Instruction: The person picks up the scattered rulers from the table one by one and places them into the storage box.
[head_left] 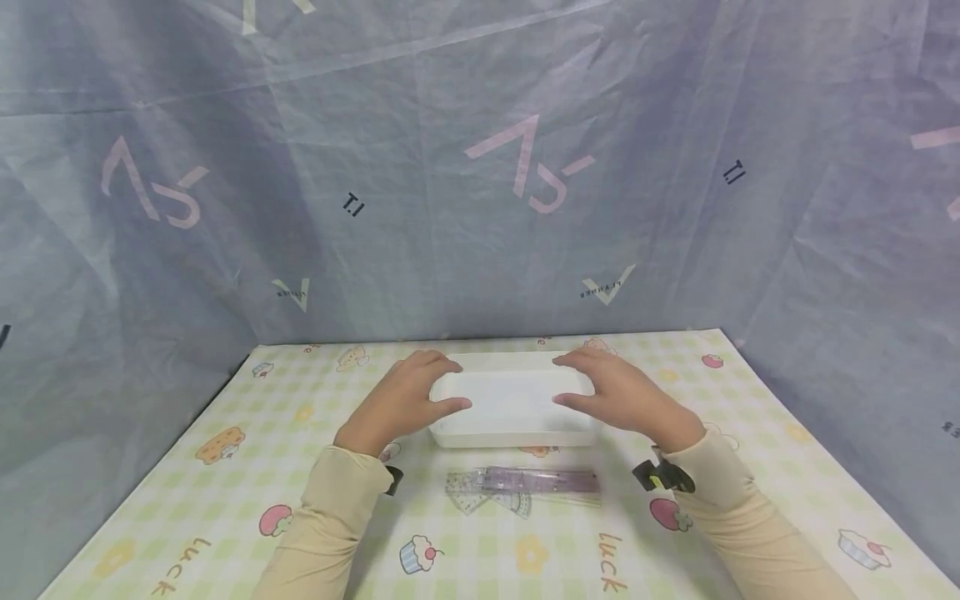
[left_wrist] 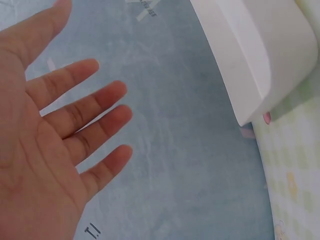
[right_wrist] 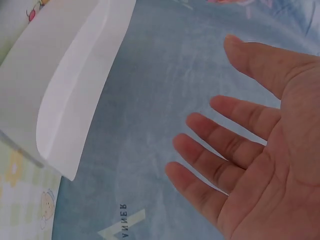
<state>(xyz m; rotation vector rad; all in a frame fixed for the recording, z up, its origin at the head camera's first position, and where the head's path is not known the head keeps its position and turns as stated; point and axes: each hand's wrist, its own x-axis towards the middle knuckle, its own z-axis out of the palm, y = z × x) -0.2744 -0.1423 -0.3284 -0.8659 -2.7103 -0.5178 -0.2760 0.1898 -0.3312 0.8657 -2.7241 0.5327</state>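
Two bare hands, the left hand (head_left: 408, 396) and the right hand (head_left: 630, 396), are at opposite ends of a shallow white tray (head_left: 512, 404). The tray sits toward the far side of the counter (head_left: 247, 471), roughly midway between left and right, with its long sides running left to right. Each hand has a loose, unclosed grip with nothing in it: the thumb stands apart on the near side, and the fingers reach toward the far side. Both wrist views show the fingers parted and a gap between them and the tray, so neither hand touches it there.

Just on the near side of the tray lie some see-through drawing tools: a purplish ruler (head_left: 555, 481) pointing left to right, with a protractor (head_left: 514, 502) showing at its near edge and a triangular piece (head_left: 467, 495) at its left end. How they overlap is too blurred to tell.

Green-and-cream checks cover the counter, printed with cupcakes, strawberries and the word "luck". Beige sleeves (head_left: 315, 517) reach to the wrists, with a dark device (head_left: 663, 477) by the right one. Beyond the far edge hangs a creased grey-blue sheet (head_left: 420, 250) bearing pale shapes and dark letters.
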